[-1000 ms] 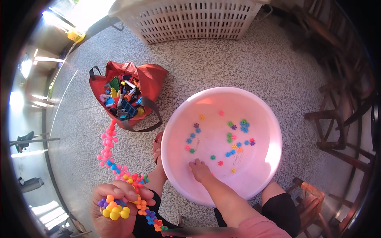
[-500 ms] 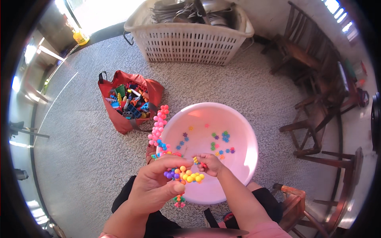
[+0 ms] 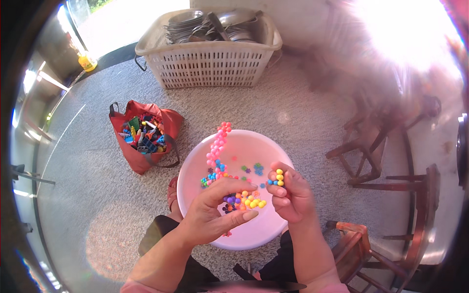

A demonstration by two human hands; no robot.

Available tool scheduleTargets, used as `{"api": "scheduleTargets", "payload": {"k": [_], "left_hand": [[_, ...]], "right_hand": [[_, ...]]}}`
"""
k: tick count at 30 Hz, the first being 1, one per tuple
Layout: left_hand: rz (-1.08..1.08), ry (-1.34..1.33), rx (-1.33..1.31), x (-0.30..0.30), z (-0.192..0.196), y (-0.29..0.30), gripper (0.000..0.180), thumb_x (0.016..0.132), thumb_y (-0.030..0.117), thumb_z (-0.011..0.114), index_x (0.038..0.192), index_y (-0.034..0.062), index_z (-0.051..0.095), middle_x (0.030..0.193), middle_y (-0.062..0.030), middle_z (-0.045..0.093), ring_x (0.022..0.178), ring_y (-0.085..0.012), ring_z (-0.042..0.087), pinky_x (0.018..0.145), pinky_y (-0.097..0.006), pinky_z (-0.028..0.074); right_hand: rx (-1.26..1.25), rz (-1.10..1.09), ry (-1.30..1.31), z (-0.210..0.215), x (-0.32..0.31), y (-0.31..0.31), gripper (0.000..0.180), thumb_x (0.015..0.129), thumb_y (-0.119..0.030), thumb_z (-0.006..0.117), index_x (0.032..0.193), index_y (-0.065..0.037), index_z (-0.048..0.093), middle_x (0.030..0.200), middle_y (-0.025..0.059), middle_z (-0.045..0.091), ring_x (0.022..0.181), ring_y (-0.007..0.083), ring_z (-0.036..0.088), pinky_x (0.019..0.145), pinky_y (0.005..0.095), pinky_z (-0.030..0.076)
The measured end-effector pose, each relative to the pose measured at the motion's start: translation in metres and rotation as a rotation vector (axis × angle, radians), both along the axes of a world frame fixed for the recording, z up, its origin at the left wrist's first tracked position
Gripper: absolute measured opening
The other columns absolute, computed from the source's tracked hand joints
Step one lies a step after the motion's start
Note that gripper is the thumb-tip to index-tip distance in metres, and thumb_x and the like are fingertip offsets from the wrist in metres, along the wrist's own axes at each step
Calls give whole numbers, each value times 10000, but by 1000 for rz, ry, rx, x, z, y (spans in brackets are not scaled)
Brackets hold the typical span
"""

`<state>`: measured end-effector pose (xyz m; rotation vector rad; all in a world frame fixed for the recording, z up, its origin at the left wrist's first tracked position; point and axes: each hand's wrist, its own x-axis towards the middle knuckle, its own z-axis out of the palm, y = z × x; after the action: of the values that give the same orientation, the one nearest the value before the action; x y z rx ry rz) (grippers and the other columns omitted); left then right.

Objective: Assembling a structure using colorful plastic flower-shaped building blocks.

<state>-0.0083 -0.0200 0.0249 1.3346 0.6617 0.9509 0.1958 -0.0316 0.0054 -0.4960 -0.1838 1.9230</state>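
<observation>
My left hand [image 3: 210, 212] is closed on a string of joined flower-shaped bead blocks [image 3: 216, 155], thumb and fingers around its purple, orange and yellow part. The string's pink end stands up beyond the hand, with blue and multicoloured pieces below the pink. To the right, my right hand [image 3: 297, 199] pinches a small yellow and blue bead-block piece [image 3: 279, 177], apart from the string. Both hands are over a pink basin [image 3: 187, 168]. Loose bead blocks [image 3: 258, 169] in several colours lie on its bottom, some hidden by my hands.
A red bag [image 3: 131, 155] full of mixed toy pieces stands on the floor at left. Behind the basin is a white slatted basket [image 3: 205, 68] of metal kitchenware. A small wooden stool [image 3: 352, 246] and wooden chairs [image 3: 424, 215] stand at right, partly washed out by glare.
My right hand has come up out of the basin and moved right, now with yellow and blue pieces showing in its fingers. The left hand with the string has shifted right; the view has turned.
</observation>
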Motion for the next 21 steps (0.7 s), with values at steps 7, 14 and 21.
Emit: {"api": "scheduleTargets", "payload": {"k": [7,14,21], "left_hand": [[-127,-174,-203,11,-5,3,384,800,233,656,1097,27,527,1040,-102,571,1005,-178,523,874,-319,410],[-149,-206,-438,14,-10,3,354,870,288,555,1114,34,517,1074,-98,554,986,-170,535,848,-302,437],[-126,-172,-489,14,-19,7,296,905,285,482,1016,18,544,1038,-123,533,984,-208,546,847,-354,440]], "right_hand": [[1,-61,95,5,17,-8,245,902,-163,490,1109,-32,500,880,90,537,509,91,456,380,181,377],[40,-111,-60,19,14,-13,213,874,-91,506,1078,-31,521,729,68,547,406,66,401,350,179,335],[-7,-84,-246,34,7,-14,166,851,-29,484,1005,-14,542,757,89,569,439,59,417,366,168,338]]}}
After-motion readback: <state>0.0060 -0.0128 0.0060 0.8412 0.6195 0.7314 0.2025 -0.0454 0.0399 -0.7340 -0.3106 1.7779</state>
